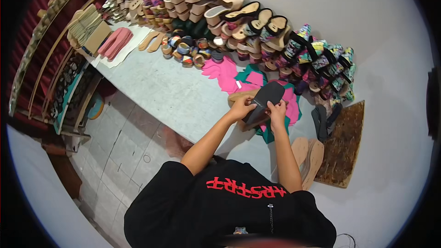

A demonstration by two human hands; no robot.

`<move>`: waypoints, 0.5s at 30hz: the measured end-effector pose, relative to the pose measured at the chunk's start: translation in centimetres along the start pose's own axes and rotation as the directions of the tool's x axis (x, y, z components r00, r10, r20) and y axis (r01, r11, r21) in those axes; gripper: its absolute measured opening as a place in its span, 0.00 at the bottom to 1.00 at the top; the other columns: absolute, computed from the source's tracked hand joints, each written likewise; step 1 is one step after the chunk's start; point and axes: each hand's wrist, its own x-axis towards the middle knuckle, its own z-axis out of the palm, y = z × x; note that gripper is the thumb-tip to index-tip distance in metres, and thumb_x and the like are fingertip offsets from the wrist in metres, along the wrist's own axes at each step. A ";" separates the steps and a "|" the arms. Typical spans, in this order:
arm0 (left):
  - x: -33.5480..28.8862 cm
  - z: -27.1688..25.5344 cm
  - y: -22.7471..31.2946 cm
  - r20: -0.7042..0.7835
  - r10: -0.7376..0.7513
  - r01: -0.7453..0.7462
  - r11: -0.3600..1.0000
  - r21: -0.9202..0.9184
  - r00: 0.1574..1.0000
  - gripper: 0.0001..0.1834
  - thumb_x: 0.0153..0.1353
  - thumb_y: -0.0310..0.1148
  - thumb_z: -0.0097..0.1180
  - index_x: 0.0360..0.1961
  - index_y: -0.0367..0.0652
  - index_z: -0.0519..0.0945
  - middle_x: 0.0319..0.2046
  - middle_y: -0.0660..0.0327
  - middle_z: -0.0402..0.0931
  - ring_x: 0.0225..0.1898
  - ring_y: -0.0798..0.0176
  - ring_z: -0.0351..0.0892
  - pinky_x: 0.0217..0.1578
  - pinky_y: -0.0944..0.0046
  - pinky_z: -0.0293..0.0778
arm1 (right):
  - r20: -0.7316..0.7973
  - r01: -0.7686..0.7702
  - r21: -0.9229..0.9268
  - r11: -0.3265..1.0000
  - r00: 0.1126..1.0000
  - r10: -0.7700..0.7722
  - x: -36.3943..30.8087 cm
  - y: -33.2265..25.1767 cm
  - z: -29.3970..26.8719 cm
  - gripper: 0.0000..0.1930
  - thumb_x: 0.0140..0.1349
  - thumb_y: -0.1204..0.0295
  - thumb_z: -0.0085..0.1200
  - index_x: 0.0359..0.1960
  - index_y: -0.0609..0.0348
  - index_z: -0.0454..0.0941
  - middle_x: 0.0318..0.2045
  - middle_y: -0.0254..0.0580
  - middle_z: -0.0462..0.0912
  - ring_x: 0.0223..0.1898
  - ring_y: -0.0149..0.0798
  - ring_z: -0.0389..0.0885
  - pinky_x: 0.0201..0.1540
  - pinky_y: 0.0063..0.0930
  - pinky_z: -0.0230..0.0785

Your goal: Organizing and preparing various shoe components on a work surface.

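Over the grey table (161,85), our left hand (242,108) grips the left edge of a black insole (270,93) above pink and green cutouts (291,105), our right hand (277,114) pinching its right edge, tan soles (313,160) beside our right forearm.

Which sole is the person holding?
The black sole, gripped by the left hand and right hand; the pink soles and tan pair lie farther left, untouched.
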 end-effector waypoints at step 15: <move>-4.4 -16.7 0.5 0.022 -0.257 0.256 0.966 0.041 0.966 0.13 0.50 0.30 0.59 0.36 0.39 0.73 0.23 0.64 0.73 0.22 0.74 0.70 0.22 0.74 0.65 | 0.026 -0.152 -0.029 0.988 0.988 0.153 -0.2 5.7 15.0 0.14 0.56 0.73 0.48 0.42 0.57 0.59 0.25 0.35 0.74 0.22 0.28 0.73 0.21 0.18 0.64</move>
